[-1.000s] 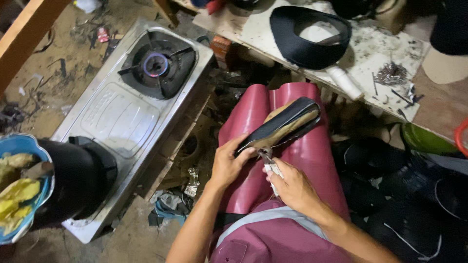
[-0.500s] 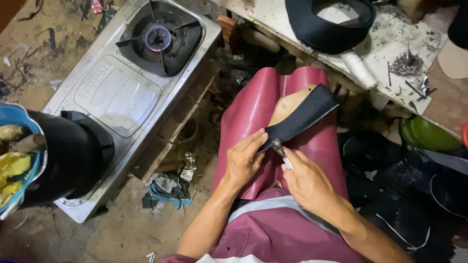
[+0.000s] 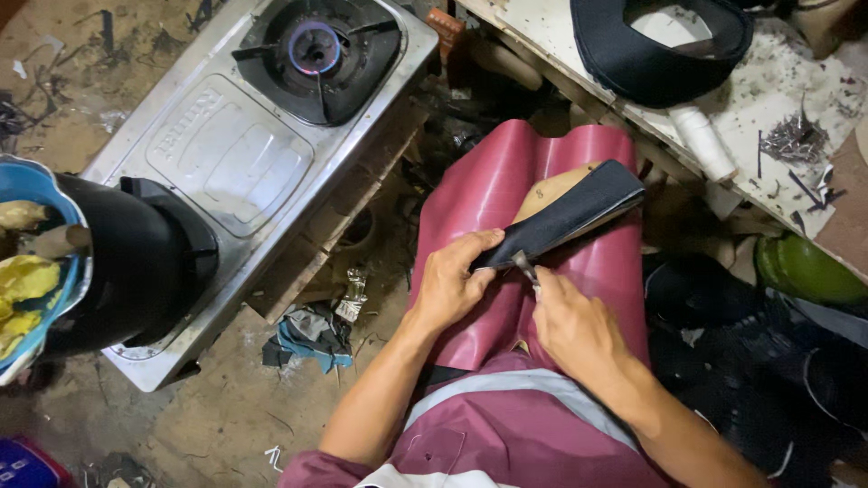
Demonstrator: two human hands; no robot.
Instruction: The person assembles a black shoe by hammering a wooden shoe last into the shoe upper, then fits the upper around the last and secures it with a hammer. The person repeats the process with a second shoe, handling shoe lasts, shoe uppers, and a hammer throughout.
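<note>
Gripping one shoe upper, two hands.

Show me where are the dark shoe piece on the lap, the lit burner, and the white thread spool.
dark shoe piece (image 3: pixel 579 212), head view, middle of its dark upper face.
lit burner (image 3: pixel 313 45), head view, its central ring with the blue flame.
white thread spool (image 3: pixel 705 143), head view, middle of its side.

A lit gas stove and a black pot blocked the left of the frame. A cluttered workbench closed the upper right, dark scraps the lower right. Bare floor at lower left stood open for a reach.
</note>
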